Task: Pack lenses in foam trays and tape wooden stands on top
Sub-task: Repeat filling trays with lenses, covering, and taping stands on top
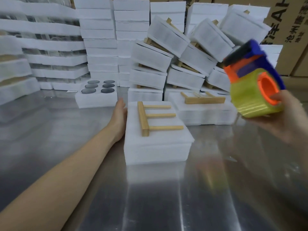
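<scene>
Fingers straight, my left hand (120, 116) rests flat against the left wall of the closed foam tray (158, 147) that stands on the metal surface (166, 205); it grips nothing. My right hand (286, 117) is up in the air to the right of that tray and above its lid, holding a tape dispenser (250, 67) with a blue and orange body and a yellowish roll of tape (246, 99). One finger reaches into the orange core of the roll. Hand and dispenser are both blurred, and the dispenser is well apart from the tray.

On the tray's lid lies a wooden stand (145, 119): a bar along the left part, with three pegs pointing to the right.

Just behind the tray and to its right sits a second closed tray (206, 114) with its own stand (204, 99) on top. Behind the tray to the left is an open tray (95, 100) with six dark round lenses (98, 86) seated in its pockets, in two rows of three.

Farther behind the tray, a pile of foam packs (166, 52) leans at angles, with wooden stands showing between them. Straight stacks of white foam (100, 39) rise behind the tray to the left, and cardboard boxes (288, 22) with printed characters stand behind it to the right.
</scene>
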`<state>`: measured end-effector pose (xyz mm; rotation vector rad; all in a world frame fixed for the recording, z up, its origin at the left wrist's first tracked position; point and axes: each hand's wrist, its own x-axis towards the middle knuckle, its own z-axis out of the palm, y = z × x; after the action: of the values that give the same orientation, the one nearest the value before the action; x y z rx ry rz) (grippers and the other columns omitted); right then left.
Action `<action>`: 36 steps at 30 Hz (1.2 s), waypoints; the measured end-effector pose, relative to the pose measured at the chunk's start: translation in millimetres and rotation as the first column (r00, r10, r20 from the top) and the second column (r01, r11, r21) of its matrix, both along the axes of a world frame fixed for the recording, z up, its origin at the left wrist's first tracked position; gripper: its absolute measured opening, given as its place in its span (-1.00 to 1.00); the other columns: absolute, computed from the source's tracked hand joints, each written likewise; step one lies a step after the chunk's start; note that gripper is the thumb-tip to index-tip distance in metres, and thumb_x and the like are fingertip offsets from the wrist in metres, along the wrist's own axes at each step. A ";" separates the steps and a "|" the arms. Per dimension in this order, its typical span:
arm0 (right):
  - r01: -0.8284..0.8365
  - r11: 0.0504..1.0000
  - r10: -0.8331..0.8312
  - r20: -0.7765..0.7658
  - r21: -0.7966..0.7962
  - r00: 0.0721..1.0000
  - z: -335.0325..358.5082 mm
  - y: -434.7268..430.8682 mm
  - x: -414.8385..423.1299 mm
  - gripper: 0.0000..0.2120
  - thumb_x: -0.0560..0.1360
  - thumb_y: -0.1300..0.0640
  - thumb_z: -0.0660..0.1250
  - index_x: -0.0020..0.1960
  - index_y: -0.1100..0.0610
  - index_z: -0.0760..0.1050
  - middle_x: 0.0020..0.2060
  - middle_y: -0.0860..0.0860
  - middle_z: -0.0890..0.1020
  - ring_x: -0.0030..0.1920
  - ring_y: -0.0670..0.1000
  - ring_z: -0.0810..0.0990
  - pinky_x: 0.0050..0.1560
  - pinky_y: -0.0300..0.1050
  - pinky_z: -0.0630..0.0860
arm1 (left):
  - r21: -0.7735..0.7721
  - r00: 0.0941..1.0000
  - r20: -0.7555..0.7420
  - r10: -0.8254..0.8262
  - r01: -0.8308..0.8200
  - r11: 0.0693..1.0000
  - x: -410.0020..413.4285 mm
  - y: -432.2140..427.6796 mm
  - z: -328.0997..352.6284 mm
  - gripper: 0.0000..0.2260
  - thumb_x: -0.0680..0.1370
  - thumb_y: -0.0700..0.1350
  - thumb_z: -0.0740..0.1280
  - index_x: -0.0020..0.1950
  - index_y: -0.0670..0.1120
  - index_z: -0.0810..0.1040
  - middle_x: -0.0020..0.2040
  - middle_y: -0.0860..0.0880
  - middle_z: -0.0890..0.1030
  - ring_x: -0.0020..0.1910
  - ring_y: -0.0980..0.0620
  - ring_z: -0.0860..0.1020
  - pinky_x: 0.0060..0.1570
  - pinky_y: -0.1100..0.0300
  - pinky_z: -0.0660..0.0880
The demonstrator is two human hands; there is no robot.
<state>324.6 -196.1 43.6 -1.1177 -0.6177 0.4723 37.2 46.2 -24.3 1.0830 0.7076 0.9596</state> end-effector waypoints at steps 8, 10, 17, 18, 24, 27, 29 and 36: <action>-0.246 0.947 0.248 -0.018 -0.206 0.969 -24.1 30.7 -45.7 -0.83 0.54 0.06 0.25 0.08 0.02 0.56 -0.06 0.02 0.69 -0.14 -0.03 0.69 -0.26 -0.06 0.62 | -0.027 0.995 -0.037 -0.093 0.092 0.995 -10.4 6.9 -1.4 -0.34 0.62 0.27 -0.14 0.39 -0.17 0.43 0.20 -0.15 0.60 0.18 -0.09 0.56 0.16 0.04 0.48; -0.257 0.949 0.262 0.004 -0.183 0.965 -27.5 34.9 -50.5 -0.87 0.54 0.07 0.28 0.03 0.01 0.57 -0.08 0.03 0.69 -0.13 -0.02 0.69 -0.28 -0.05 0.62 | -0.026 0.998 -0.041 -0.044 0.043 0.999 -9.9 7.5 -0.5 -0.35 0.63 0.26 -0.13 0.49 -0.16 0.30 0.37 -0.15 0.48 0.37 -0.09 0.43 0.40 -0.03 0.29; -0.357 0.934 0.353 0.137 0.003 0.925 -22.6 31.2 -54.0 -0.15 0.21 -0.18 0.56 0.39 0.09 0.35 -0.08 -0.08 0.67 0.00 -0.01 0.67 -0.06 0.12 0.63 | 0.601 0.940 -0.085 0.330 -0.216 0.770 -25.2 -20.1 32.5 -0.79 0.62 -0.01 0.17 0.14 0.05 0.57 0.10 0.19 0.59 0.12 0.23 0.52 0.09 0.33 0.40; -0.378 0.926 0.372 0.172 0.002 0.912 -21.3 30.2 -55.6 -0.01 0.12 -0.23 0.59 0.41 0.10 0.31 -0.10 -0.09 0.65 -0.02 -0.02 0.67 -0.04 0.11 0.63 | 0.638 0.947 -0.063 0.314 -0.204 0.742 -23.9 -28.2 40.4 -0.82 0.63 -0.06 0.18 0.06 0.06 0.58 0.01 0.20 0.61 -0.01 0.25 0.55 -0.07 0.37 0.42; -0.429 0.902 0.418 0.325 -0.041 0.848 -22.3 30.8 -61.8 0.30 0.00 0.04 0.71 0.56 0.01 0.02 -0.11 -0.08 0.62 -0.10 -0.07 0.64 -0.16 -0.16 0.59 | 0.275 0.985 -0.005 -0.174 0.169 0.946 -8.1 -79.5 70.7 -0.52 0.56 0.21 0.17 0.05 -0.19 0.58 -0.09 -0.08 0.69 -0.19 0.03 0.65 -0.44 0.31 0.42; -0.435 0.897 0.424 0.420 -0.076 0.802 -25.1 28.6 -67.3 0.13 0.13 0.17 0.55 0.48 -0.29 -0.03 -0.02 -0.10 0.67 -0.02 -0.05 0.66 -0.09 -0.19 0.58 | 0.195 0.952 -0.024 -0.306 0.305 0.932 -13.0 -85.0 76.0 -0.31 0.40 0.37 0.13 0.09 -0.23 0.56 -0.01 -0.17 0.51 -0.06 -0.06 0.51 -0.08 0.18 0.38; -0.419 0.901 0.422 0.444 -0.110 0.790 -24.5 28.6 -72.6 0.16 0.14 0.15 0.56 0.50 -0.29 -0.07 0.05 -0.09 0.67 0.05 -0.03 0.65 -0.05 -0.18 0.58 | 0.175 0.945 -0.023 -0.327 0.326 0.929 -16.6 -84.9 76.6 -0.34 0.34 0.34 0.19 0.09 -0.20 0.58 0.01 -0.20 0.53 -0.03 -0.06 0.47 -0.07 0.19 0.42; -0.369 0.925 0.367 0.443 -0.086 0.818 -26.8 31.1 -74.7 0.17 0.17 0.16 0.58 0.52 -0.26 -0.07 0.13 -0.20 0.62 0.15 -0.01 0.61 -0.05 -0.13 0.60 | 0.045 0.866 0.228 -0.445 0.447 0.893 -16.5 -80.8 69.9 -0.69 0.51 0.05 0.26 -0.03 -0.15 0.66 -0.01 -0.09 0.70 -0.06 0.08 0.67 -0.15 0.32 0.59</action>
<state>249.9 -165.1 16.8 -1.1125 -1.2633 0.5440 20.7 -34.6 45.6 1.0439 0.2462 0.6631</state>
